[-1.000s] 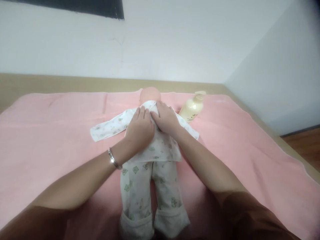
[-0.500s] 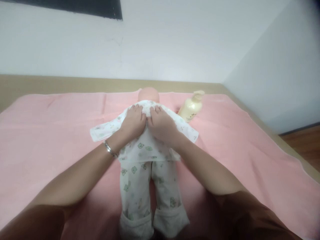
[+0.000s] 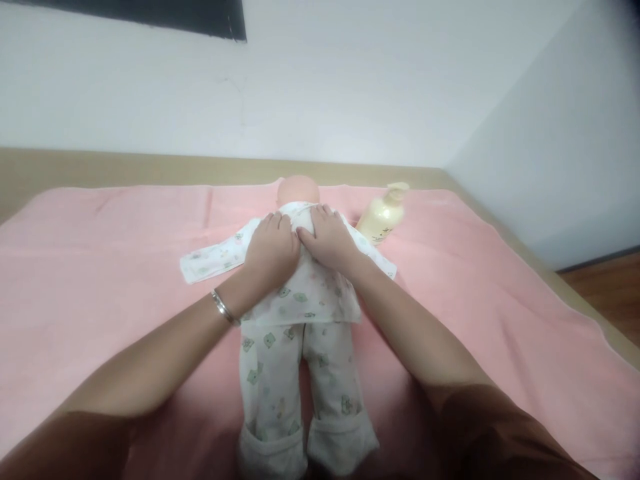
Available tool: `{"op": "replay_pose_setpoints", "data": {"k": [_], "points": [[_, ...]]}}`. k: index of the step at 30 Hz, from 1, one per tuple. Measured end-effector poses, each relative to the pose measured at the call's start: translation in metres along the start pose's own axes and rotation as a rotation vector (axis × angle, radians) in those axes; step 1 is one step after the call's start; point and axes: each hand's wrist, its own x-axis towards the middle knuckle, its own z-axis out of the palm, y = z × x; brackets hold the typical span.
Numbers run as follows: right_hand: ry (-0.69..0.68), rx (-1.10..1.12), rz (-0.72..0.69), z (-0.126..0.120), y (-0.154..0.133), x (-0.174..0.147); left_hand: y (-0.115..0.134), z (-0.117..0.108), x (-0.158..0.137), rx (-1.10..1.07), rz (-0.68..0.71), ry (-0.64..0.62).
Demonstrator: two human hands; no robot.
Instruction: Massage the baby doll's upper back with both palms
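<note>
A baby doll (image 3: 299, 191) lies back-up, its bald head at the far end. It wears a white printed shirt (image 3: 300, 300) and matching trousers (image 3: 273, 367) with turned-up cuffs. My left hand (image 3: 274, 250) rests on the left side of the doll's upper back, fingers stretched toward the shoulder. On the other side, my right hand (image 3: 331, 239) lies flat on the shirt, its thumb pointing at my left hand. Both hands are open and press on the cloth without gripping it. The doll's sleeves (image 3: 213, 261) spread out sideways.
A pale yellow pump bottle (image 3: 383, 217) stands tilted in view by the doll's right sleeve. Beneath everything lies a pink cloth (image 3: 100, 300) over a light wooden surface (image 3: 150, 165). White walls (image 3: 350, 80) rise behind and at the right.
My right hand has slid slightly up and right across the doll's back. My left hand has shifted a little right and toward me. The doll and bottle stay put.
</note>
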Motion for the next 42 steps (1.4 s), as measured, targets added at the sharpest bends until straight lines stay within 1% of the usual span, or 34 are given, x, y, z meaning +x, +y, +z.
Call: {"op": "replay_pose_setpoints", "data": {"k": [1,3,5,7,9,11,13,14,18,19,21,23,27,29,33,36,38,40,42], "points": [[-0.010,-0.001,-0.003,-0.002,0.000,0.001,0.003,-0.002,-0.002,0.041,0.043,-0.003],[-0.009,-0.015,-0.003,-0.004,-0.001,0.000,0.008,-0.005,-0.005,0.081,0.081,0.012],[-0.004,-0.046,0.003,-0.006,-0.005,-0.004,0.010,-0.007,-0.004,0.071,0.080,0.019],[0.009,-0.090,-0.003,-0.007,-0.011,-0.012,0.007,-0.008,0.000,0.008,0.063,-0.009],[0.037,-0.146,-0.044,-0.008,-0.017,-0.021,0.002,-0.010,0.005,-0.122,-0.032,-0.033],[0.068,-0.204,-0.106,-0.010,-0.023,-0.029,-0.004,-0.012,0.011,-0.265,-0.195,-0.041],[0.073,-0.233,-0.134,-0.013,-0.025,-0.032,-0.008,-0.013,0.015,-0.331,-0.317,-0.052],[0.061,-0.221,-0.123,-0.015,-0.025,-0.032,-0.009,-0.014,0.016,-0.332,-0.343,-0.058],[-0.070,-0.038,0.026,-0.024,-0.019,-0.019,-0.006,-0.014,0.016,-0.263,-0.323,-0.095],[-0.086,0.004,0.059,-0.025,-0.016,-0.015,-0.004,-0.013,0.014,-0.243,-0.310,-0.104],[-0.075,0.054,0.088,-0.023,-0.011,-0.008,0.002,-0.011,0.010,-0.201,-0.271,-0.111],[-0.048,0.060,0.074,-0.019,-0.007,-0.004,0.008,-0.007,0.005,-0.171,-0.217,-0.081],[-0.027,0.010,0.012,-0.013,-0.002,-0.001,0.014,-0.001,-0.003,-0.187,-0.133,0.042],[-0.032,-0.014,-0.005,-0.014,-0.003,-0.002,0.013,-0.001,-0.003,-0.212,-0.124,0.030],[-0.041,-0.124,-0.015,-0.018,-0.011,-0.011,0.006,-0.004,0.003,-0.280,-0.193,-0.029],[-0.048,-0.271,-0.122,-0.016,-0.023,-0.025,-0.001,-0.004,0.009,-0.357,-0.297,-0.035],[-0.022,-0.339,-0.151,-0.013,-0.029,-0.032,-0.006,-0.001,0.012,-0.412,-0.366,-0.022],[0.009,-0.348,-0.147,-0.013,-0.031,-0.035,-0.010,0.004,0.014,-0.452,-0.401,0.003],[-0.003,-0.270,-0.157,-0.016,-0.027,-0.031,-0.011,0.007,0.015,-0.470,-0.405,0.021]]}}
